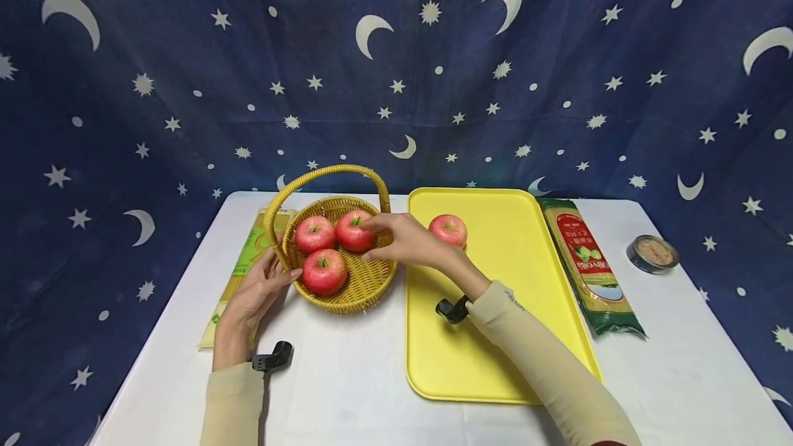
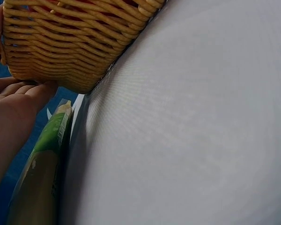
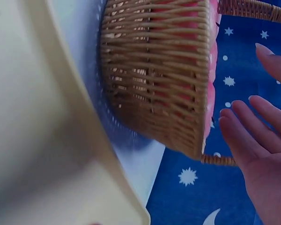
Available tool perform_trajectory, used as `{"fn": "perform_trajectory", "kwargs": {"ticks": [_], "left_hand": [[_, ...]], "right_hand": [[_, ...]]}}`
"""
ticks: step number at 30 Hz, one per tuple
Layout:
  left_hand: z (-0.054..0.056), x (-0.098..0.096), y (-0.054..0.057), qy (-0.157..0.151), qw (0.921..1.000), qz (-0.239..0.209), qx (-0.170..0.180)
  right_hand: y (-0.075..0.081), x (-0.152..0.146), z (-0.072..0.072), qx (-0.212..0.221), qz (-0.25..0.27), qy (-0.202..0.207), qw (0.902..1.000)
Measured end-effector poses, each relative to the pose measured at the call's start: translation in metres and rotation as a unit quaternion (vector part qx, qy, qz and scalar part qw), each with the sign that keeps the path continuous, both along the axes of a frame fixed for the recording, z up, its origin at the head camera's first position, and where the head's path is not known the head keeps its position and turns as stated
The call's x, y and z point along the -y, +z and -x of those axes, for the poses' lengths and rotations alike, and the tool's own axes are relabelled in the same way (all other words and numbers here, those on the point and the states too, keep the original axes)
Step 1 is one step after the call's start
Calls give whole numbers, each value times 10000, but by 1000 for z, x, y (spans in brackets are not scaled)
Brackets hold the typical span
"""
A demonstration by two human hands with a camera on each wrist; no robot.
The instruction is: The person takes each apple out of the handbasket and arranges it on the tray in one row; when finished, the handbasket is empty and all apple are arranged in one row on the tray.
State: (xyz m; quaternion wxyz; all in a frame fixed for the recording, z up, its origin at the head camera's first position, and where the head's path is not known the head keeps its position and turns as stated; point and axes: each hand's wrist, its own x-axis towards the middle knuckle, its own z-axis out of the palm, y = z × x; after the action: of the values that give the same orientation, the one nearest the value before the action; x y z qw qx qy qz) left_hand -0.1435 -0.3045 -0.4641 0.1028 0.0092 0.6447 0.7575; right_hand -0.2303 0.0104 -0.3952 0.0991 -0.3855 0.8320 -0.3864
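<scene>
A yellow wicker basket (image 1: 365,281) with an arched handle (image 1: 328,169) holds three red apples: one at the left (image 1: 314,234), one at the right (image 1: 357,230) and one in front (image 1: 325,272). My left hand (image 1: 257,288) grips the basket's left side, thumb at the rim and fingers against the woven wall (image 2: 61,42). Over the basket's right part hovers my right hand (image 1: 409,239), its fingertips overlapping the right apple in the head view. The right wrist view shows that hand (image 3: 267,140) with fingers spread and nothing between them, beside the apples' tops.
Right of the basket lies a yellow tray (image 1: 495,363) with another apple (image 1: 448,230) near its left edge. A green noodle pack (image 1: 238,274) lies left of the basket, partly behind my left hand. Farther right are an Olivoila pasta pack (image 1: 588,263) and a round tin (image 1: 652,254).
</scene>
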Motion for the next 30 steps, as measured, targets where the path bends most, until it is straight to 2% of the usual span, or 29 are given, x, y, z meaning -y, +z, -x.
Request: {"fn": "perform_trajectory", "kwargs": {"ticks": [6, 13, 21, 24, 30], "left_hand": [[-1, 1, -1, -58, 9999, -50, -100], [0, 2, 0, -30, 9998, -85, -174], [0, 1, -2, 69, 9997, -237, -61], [0, 1, -2, 81, 9997, -240, 15], [1, 1, -2, 86, 9998, -165, 58]], "right_hand": [[-2, 17, 0, 149, -204, 161, 9996], [-2, 35, 0, 57, -481, 311, 9983], [-6, 53, -1, 641, -452, 586, 9952], [-10, 58, -2, 550, -499, 669, 9950], [-16, 64, -4, 95, -674, 712, 9951]]}}
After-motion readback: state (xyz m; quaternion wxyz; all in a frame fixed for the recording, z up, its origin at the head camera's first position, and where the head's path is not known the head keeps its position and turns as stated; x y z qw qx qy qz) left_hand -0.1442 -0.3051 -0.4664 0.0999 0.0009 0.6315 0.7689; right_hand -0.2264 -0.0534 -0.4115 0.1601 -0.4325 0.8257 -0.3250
